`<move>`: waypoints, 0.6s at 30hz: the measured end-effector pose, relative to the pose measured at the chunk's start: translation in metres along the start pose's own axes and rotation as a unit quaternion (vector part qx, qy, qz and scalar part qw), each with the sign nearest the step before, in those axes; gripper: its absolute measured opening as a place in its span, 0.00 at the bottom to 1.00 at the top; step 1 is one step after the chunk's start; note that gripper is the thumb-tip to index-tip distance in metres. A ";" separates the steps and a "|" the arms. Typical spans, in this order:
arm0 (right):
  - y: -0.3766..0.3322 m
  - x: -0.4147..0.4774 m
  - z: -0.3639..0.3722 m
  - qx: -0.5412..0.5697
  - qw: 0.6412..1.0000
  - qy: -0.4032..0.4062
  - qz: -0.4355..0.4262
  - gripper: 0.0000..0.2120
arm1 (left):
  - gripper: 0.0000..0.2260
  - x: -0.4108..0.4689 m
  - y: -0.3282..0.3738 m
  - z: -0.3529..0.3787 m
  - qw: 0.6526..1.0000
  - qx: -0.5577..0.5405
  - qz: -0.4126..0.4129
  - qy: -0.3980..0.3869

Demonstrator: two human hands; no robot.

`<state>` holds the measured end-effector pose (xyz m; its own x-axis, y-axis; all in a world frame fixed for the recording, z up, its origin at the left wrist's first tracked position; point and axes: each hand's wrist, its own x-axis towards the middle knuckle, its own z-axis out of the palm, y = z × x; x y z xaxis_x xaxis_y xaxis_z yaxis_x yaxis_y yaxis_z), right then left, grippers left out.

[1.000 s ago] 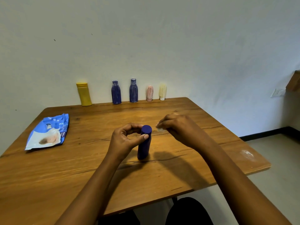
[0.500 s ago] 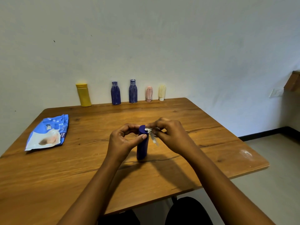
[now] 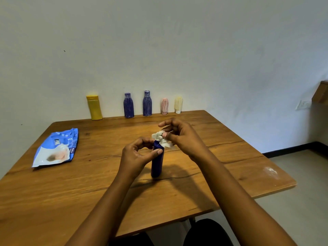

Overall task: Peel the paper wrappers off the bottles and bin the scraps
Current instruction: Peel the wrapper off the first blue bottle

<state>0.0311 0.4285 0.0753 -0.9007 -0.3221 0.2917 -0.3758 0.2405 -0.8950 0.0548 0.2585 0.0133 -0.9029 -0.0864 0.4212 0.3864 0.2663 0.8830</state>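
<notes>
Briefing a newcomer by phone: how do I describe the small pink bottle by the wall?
Along the far edge of the wooden table, five bottles stand against the white wall. The small pink striped bottle is fourth from the left, between a tall purple bottle and a small cream bottle. It alone is pink.

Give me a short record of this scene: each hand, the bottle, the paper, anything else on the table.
left hand: grips top of blue bottle
right hand: pinches crumpled paper scrap at the bottle's top
blue bottle: upright on wooden table
back row: yellow bottle, two purple bottles, pink bottle, cream bottle
other: blue pouch at left
bin: not in view
</notes>
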 end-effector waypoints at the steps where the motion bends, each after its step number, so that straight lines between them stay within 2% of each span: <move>1: 0.003 0.000 0.002 -0.031 0.999 0.009 -0.020 0.11 | 0.12 0.000 0.000 0.000 1.000 0.000 0.000 0.001; 5: 0.015 -0.004 0.004 -0.162 0.978 0.004 -0.128 0.10 | 0.11 0.002 -0.002 -0.003 1.000 0.001 0.001 0.003; 9: 0.008 -0.006 -0.012 -0.201 0.965 -0.113 -0.129 0.16 | 0.12 0.003 -0.001 -0.002 1.000 0.001 0.004 -0.002; 11: 0.002 -0.004 -0.014 -0.281 0.939 -0.127 -0.153 0.17 | 0.12 0.003 0.000 -0.001 1.000 0.004 0.002 -0.006; 14: -0.007 0.000 -0.017 -0.386 0.892 -0.117 -0.203 0.13 | 0.12 0.003 0.000 0.001 1.000 0.014 0.000 -0.013; 16: -0.012 0.000 -0.025 -0.438 0.865 -0.134 -0.206 0.11 | 0.12 0.002 0.001 0.001 1.000 0.014 -0.001 -0.008; 18: -0.015 0.001 -0.034 -0.461 0.857 -0.126 -0.190 0.10 | 0.12 0.003 0.001 0.000 1.000 0.012 -0.006 -0.001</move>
<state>0.0288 0.4553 0.1004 -0.6425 -0.6972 0.3179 -0.7491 0.6588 -0.0691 0.0524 0.2586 0.0154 -0.9080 -0.0876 0.4098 0.3708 0.2878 0.8830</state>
